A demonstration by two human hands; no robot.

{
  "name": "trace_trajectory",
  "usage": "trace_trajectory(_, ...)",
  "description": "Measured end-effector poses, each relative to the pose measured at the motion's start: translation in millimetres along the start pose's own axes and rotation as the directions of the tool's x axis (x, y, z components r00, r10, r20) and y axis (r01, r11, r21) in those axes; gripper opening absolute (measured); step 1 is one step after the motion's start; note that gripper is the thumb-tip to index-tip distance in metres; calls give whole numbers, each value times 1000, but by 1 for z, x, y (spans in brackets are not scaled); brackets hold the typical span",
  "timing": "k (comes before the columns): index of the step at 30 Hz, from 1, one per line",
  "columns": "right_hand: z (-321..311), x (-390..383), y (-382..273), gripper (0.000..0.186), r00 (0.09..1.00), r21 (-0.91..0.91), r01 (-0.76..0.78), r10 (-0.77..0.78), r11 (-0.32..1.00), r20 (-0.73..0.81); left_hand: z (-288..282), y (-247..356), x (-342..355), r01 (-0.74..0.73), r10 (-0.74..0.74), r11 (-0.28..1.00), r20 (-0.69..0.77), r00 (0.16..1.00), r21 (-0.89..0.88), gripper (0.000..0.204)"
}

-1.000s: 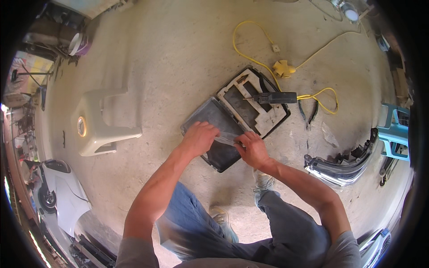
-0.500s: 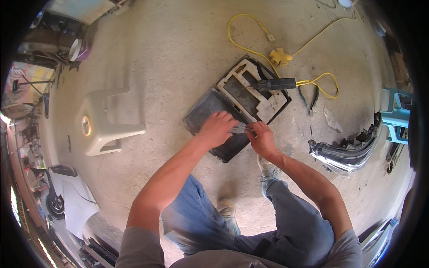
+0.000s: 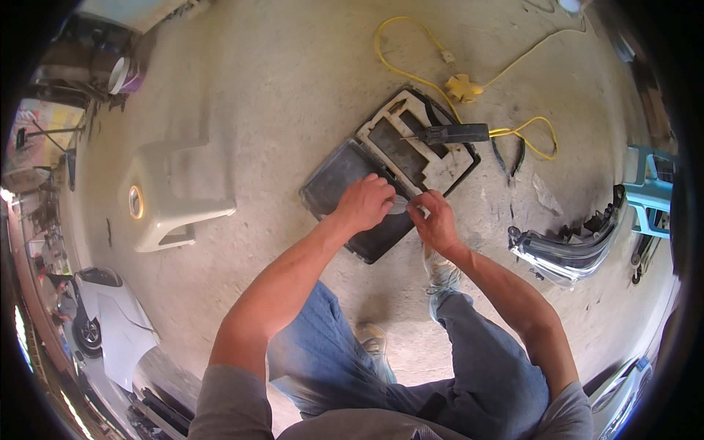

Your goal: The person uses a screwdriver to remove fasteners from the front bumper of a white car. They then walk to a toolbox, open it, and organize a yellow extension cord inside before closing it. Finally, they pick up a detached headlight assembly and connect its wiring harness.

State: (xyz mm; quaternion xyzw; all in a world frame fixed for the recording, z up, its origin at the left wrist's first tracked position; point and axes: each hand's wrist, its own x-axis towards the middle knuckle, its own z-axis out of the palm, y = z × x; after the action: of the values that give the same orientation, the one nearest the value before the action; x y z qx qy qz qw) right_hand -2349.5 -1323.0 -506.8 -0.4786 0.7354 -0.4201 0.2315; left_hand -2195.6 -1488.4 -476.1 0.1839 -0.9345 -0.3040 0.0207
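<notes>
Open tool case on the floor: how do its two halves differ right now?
The near half of the tool case is a flat, dark, plain panel; the far half is a pale moulded insert with shaped recesses. A black tool with a yellow cord lies across the far half, while the left hand and right hand are over the near half. Both lie open and flat on the concrete floor, joined along one edge.
</notes>
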Motion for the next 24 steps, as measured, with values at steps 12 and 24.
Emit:
trace_trajectory(12, 14, 16, -11, 11, 999, -27, 25, -24, 999, 40, -3, -7, -4, 80, -82, 994, -25, 996, -81, 10)
trace_trajectory(24, 17, 27, -11, 11, 996, 23, 42, -44, 999, 84, -7, -24, -7, 122, -124, 989, -18, 992, -88, 9)
